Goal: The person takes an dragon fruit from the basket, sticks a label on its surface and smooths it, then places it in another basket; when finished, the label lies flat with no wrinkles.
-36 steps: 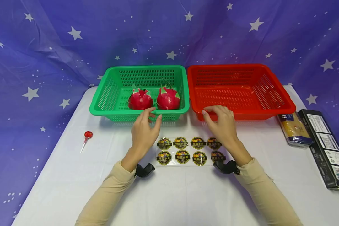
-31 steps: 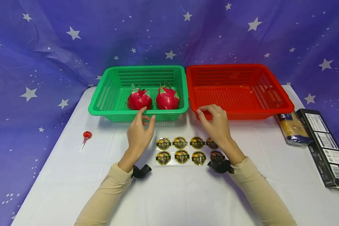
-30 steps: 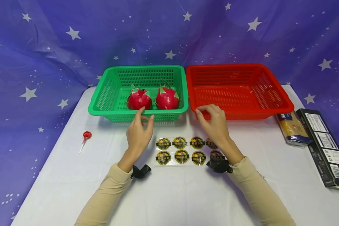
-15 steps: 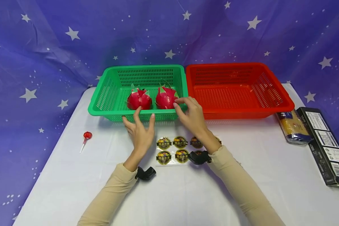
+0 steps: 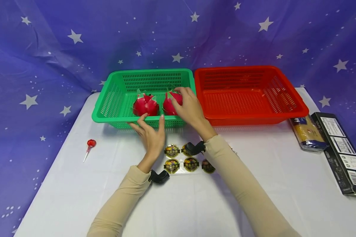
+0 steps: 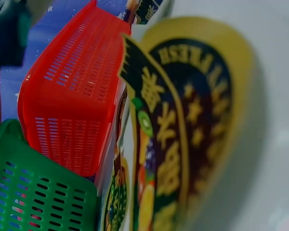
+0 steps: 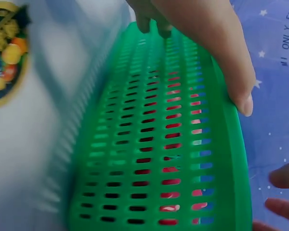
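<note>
Two red dragon fruits sit side by side in the green plastic basket (image 5: 112, 119): a left dragon fruit (image 5: 146, 105) and a right dragon fruit (image 5: 167, 107). My right hand (image 5: 191, 107) reaches over the basket's front rim and arches over the right fruit, thumb in front and fingers toward its top, hiding its right side. Outside the front rim is my left hand (image 5: 153, 140), fingers spread and fingertips right at the rim. In the right wrist view its thumb (image 7: 241, 82) lies at the rim; several right-hand fingertips (image 7: 282, 207) stand apart above the basket.
A red basket (image 5: 255, 117) adjoins the green one. Below the hands lies a sheet of round fruit stickers (image 5: 191, 164), partly under the right forearm. A red lollipop (image 5: 91, 143) lies at left; a yellow food packet (image 5: 308, 135) and a long black box (image 5: 341, 154) at right.
My right hand has moved left from the red basket's front rim and over the right dragon fruit. The left hand has spread its fingers at the green basket's rim. Both fruits stayed put.
</note>
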